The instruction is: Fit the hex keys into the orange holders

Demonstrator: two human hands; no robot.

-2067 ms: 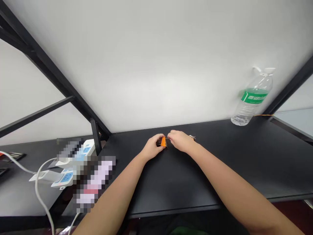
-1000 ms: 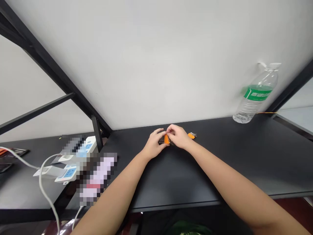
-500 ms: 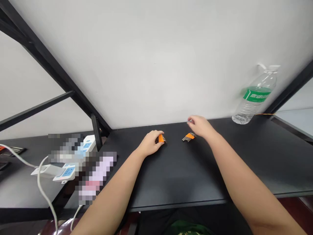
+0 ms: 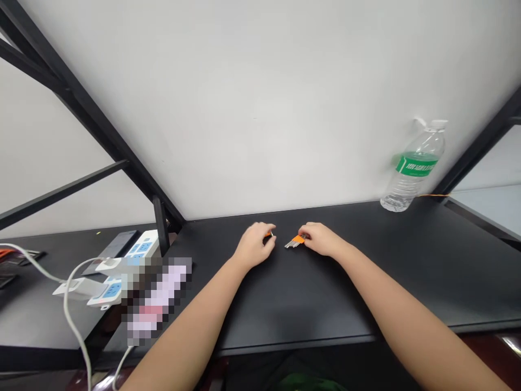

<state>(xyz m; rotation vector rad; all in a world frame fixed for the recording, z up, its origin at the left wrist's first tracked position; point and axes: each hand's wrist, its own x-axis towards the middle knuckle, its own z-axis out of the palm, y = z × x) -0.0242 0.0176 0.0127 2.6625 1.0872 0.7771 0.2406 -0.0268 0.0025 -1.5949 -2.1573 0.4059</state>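
Note:
My left hand [image 4: 254,245] curls around an orange hex key holder [image 4: 267,234] on the black tabletop [image 4: 297,298]. Only a sliver of that holder shows between thumb and fingers; the rest is hidden. Just to the right, my right hand [image 4: 321,239] pinches one end of a second hex key set [image 4: 299,239], an orange holder with several silver keys fanned out. Those keys point left towards my left hand, and a narrow gap separates the two hands.
A clear bottle with a green label [image 4: 417,164] stands against the wall at the back right. At left are a white power strip [image 4: 143,247], white cables [image 4: 73,320] and a blurred-out pinkish item [image 4: 163,296]. Black frame bars [image 4: 93,127] rise on both sides.
My right hand has come down and closed on the right-hand hex key set, which now lies farther left. My left hand stays around its holder, covering more of it.

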